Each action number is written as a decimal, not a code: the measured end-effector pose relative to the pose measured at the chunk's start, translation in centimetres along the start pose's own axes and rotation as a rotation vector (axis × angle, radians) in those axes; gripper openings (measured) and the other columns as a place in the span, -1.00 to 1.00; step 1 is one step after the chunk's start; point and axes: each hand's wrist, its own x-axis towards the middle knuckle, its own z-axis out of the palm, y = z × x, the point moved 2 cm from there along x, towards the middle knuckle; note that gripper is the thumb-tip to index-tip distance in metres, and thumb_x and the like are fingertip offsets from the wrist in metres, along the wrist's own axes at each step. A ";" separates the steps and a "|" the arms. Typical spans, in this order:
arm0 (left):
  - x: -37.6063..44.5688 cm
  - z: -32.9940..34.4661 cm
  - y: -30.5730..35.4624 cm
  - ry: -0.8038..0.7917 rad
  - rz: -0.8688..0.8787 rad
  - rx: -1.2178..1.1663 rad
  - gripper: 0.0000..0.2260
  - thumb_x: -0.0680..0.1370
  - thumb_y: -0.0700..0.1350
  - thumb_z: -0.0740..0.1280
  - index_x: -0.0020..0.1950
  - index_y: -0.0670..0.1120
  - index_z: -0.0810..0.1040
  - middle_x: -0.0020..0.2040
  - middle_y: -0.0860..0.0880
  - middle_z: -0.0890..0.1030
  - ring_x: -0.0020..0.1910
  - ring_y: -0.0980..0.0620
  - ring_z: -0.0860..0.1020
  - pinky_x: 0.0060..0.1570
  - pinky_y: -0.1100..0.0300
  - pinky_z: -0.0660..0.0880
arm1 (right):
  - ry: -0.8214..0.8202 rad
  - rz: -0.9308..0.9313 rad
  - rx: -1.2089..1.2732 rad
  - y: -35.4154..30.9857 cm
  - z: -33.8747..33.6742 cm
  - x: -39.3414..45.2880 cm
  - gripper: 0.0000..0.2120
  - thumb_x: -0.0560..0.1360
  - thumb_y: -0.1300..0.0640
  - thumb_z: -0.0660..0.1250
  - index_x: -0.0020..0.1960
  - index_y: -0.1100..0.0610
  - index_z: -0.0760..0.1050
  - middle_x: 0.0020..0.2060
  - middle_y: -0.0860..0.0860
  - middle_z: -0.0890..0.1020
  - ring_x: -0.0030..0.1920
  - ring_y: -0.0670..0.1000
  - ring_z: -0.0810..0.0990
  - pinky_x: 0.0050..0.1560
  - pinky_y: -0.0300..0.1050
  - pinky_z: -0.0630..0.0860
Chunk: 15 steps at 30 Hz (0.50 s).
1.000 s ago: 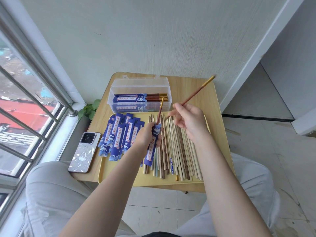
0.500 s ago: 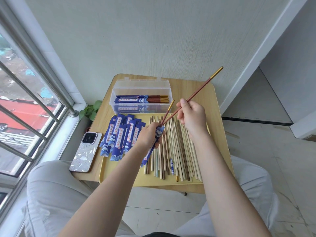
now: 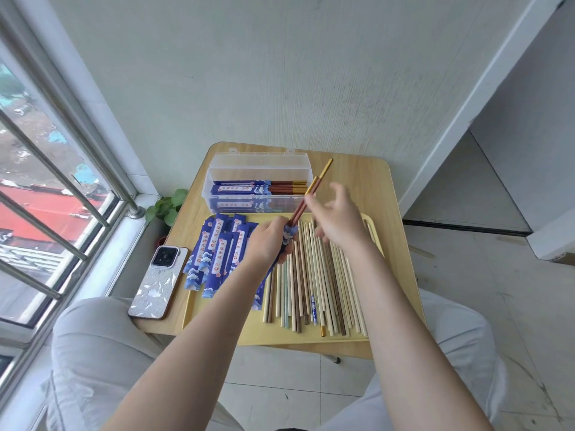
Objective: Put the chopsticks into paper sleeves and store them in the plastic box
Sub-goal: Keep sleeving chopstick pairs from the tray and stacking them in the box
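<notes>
— Chopsticks (image 3: 311, 190) are both in the sleeve (image 3: 287, 241) now; left hand (image 3: 267, 241) grips it, right hand (image 3: 337, 219) hangs open at three o'clock.

— Push them down evenly, I'd say, then lay them in the box (image 3: 259, 169) at twelve o'clock.

Small wooden table (image 3: 370, 181) — yellow tray (image 3: 214, 325), plastic box (image 3: 261, 169) (open, seemingly), phone (image 3: 158, 284).

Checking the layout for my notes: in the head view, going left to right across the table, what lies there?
Phone → loose paper sleeves → left hand holding a sleeved pair → right hand → bare chopsticks on the tray.
</notes>
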 end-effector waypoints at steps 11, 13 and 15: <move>2.8 -1.6 3.2 0.126 0.136 0.496 -0.61 0.60 0.03 0.12 -0.28 -0.11 0.57 -0.41 -0.02 0.50 -0.43 -0.01 0.42 -0.34 0.15 0.33 | 0.300 -0.090 0.311 -0.5 0.3 2.8 -0.72 0.69 0.17 0.14 0.29 0.11 0.57 -0.11 0.08 0.70 -0.31 0.04 0.71 -0.18 -0.04 0.68; 3.2 -2.1 3.8 0.180 0.178 0.689 -0.64 0.60 0.04 0.11 -0.26 -0.10 0.54 -0.39 -0.02 0.48 -0.39 -0.03 0.43 -0.34 0.14 0.31 | 0.272 -0.001 0.470 -0.3 0.5 3.4 -0.76 0.68 0.21 0.17 0.22 0.17 0.58 -0.03 0.09 0.67 -0.29 0.05 0.73 -0.17 0.00 0.69; 3.6 -2.6 4.5 0.249 0.249 0.857 -0.67 0.60 0.01 0.11 -0.27 -0.10 0.48 -0.39 -0.03 0.45 -0.38 -0.05 0.41 -0.35 0.16 0.28 | 0.238 0.083 0.613 -0.1 0.9 3.9 -0.81 0.67 0.23 0.19 0.17 0.20 0.57 0.03 0.13 0.64 -0.26 0.06 0.73 -0.20 -0.08 0.68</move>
